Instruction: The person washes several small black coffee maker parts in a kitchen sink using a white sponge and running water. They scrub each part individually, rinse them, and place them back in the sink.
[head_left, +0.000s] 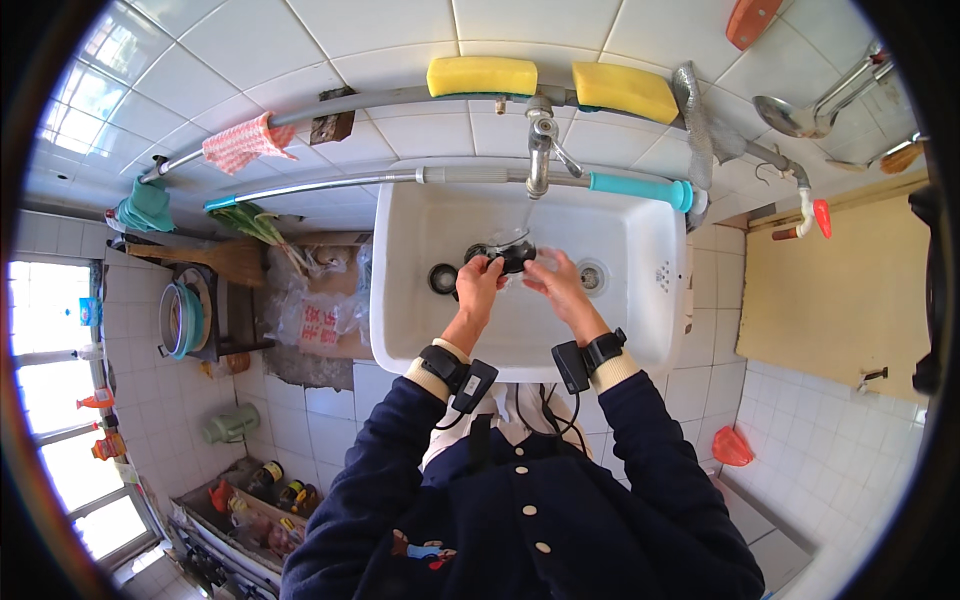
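Over a white ceramic sink (390, 315), my left hand (480, 289) grips a small black, rounded object (514, 259) by its near edge. Water runs onto it from the metal tap (538, 150). My right hand (556, 281) is at its right side, fingers spread and blurred; whether it touches cannot be told. Another black round piece with a pale centre (443, 279) lies in the sink left of my left hand. Something dark beyond my left fingers is partly hidden. The drain (591, 277) lies just right of my right hand.
A pole with a turquoise grip (637, 190) spans the sink's back edge. Above it, yellow sponges (482, 76) and a checked cloth (247, 142) rest on a pipe. Plastic bags (322, 319) and green onions (262, 229) lie left; a yellowish board (832, 285) is at right.
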